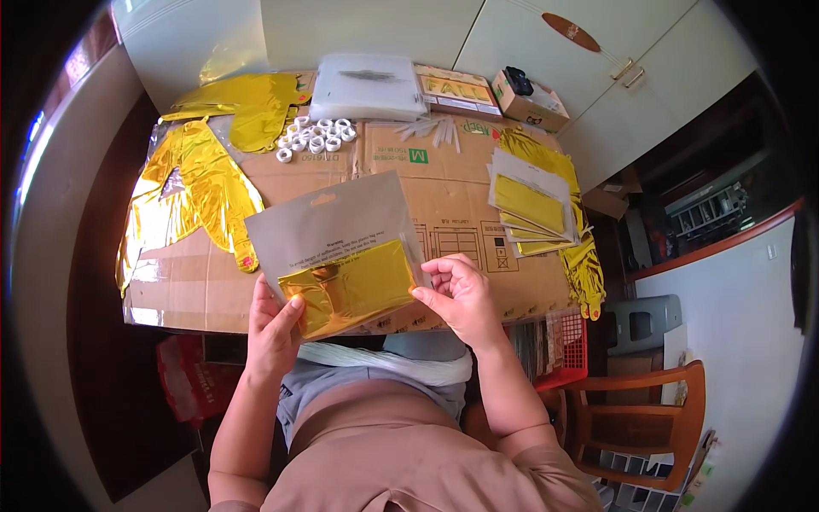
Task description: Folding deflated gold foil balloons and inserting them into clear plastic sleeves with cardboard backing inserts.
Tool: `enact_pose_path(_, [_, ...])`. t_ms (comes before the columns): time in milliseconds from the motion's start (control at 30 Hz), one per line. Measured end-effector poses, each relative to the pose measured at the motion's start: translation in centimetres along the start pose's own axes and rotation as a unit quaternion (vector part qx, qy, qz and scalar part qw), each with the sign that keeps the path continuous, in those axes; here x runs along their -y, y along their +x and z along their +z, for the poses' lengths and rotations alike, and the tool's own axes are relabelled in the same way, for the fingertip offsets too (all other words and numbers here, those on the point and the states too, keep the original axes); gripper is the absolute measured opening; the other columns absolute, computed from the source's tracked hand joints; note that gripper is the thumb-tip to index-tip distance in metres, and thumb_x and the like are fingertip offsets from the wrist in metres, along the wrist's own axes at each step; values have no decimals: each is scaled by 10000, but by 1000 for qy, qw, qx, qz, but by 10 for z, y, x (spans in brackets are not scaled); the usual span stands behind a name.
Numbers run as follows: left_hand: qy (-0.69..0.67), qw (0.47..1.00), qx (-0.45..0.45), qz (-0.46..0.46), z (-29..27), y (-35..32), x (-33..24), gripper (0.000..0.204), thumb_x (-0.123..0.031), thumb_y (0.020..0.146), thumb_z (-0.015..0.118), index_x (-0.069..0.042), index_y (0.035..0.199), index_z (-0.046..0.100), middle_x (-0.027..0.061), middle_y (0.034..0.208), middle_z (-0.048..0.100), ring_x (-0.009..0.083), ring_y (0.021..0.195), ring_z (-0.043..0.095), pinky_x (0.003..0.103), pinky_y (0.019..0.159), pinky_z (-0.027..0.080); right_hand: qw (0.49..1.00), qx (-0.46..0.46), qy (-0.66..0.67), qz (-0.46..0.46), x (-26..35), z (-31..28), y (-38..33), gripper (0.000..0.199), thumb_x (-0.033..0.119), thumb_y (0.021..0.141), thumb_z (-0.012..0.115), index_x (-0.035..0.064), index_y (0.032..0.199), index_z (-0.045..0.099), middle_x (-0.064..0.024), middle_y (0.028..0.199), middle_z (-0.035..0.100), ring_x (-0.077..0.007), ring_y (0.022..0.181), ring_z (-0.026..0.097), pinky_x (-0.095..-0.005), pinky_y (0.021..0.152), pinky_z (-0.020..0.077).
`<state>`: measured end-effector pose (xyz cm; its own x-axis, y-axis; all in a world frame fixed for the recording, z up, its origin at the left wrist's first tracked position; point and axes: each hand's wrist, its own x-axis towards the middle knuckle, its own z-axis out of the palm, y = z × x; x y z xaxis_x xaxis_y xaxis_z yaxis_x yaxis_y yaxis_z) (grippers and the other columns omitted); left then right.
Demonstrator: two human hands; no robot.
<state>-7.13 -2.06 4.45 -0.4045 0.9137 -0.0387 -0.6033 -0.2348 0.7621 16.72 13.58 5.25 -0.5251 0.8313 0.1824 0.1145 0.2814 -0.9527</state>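
A flat clear plastic bag (333, 213) with a hang hole and a pale upper part is held up in front of me, tilted, over the table's near edge. Its lower part contains a folded gold foil piece (367, 286). My left hand (275, 328) pinches the bag's lower left corner, thumb on the front. At the right edge, my right hand (461, 294) grips the bag between thumb and fingers. To the right lies a fanned pile of similar filled bags (531, 205). Flat gold foil balloons (205, 175) are spread at the left.
The table is covered with cardboard (367, 162). Along its back are white ribbon rolls (317, 136), a stack of clear bags (367, 90), white strips (439, 132), a flat box (461, 91) and an open carton (533, 102). More gold foil (584, 264) hangs at the right edge. A wooden chair (640, 418) stands lower right.
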Motion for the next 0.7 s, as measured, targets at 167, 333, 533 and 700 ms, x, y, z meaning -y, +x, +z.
enact_pose_path(167, [23, 1000, -7, 20, -9, -3, 2, 506, 7, 991, 582, -81, 1452, 394, 99, 1392, 552, 194, 1286, 557, 347, 1087, 464, 999, 25, 8, 18, 1, 3, -1, 278, 8, 809, 832, -18, 1040, 680, -37, 1003, 616, -85, 791, 623, -218, 689, 554])
enact_pose_path(333, [30, 999, -10, 19, -11, -5, 5, 496, 7, 995, 577, -79, 1447, 392, 101, 1385, 556, 201, 1294, 553, 367, 1101, 457, 999, 0, 16, 43, -8, 6, 2, 262, -11, 814, 820, -20, 1033, 676, -46, 991, 626, -92, 822, 650, -228, 717, 579])
enact_pose_path(533, [28, 999, -6, 26, -12, -5, 4, 499, 2, 993, 584, -78, 1447, 391, 102, 1379, 561, 206, 1295, 553, 373, 1104, 450, 1000, -4, -19, 10, -6, 7, 1, 248, -14, 816, 815, -21, 1024, 681, -56, 983, 642, -109, 832, 683, -238, 734, 594])
enact_pose_path(700, [43, 998, -11, 40, -14, -5, 4, 497, -2, 988, 592, -69, 1438, 392, 107, 1381, 557, 208, 1292, 554, 366, 1093, 455, 1000, 11, -11, 15, -4, 8, -1, 221, -8, 820, 814, -26, 995, 680, -63, 987, 643, -115, 812, 686, -248, 734, 600])
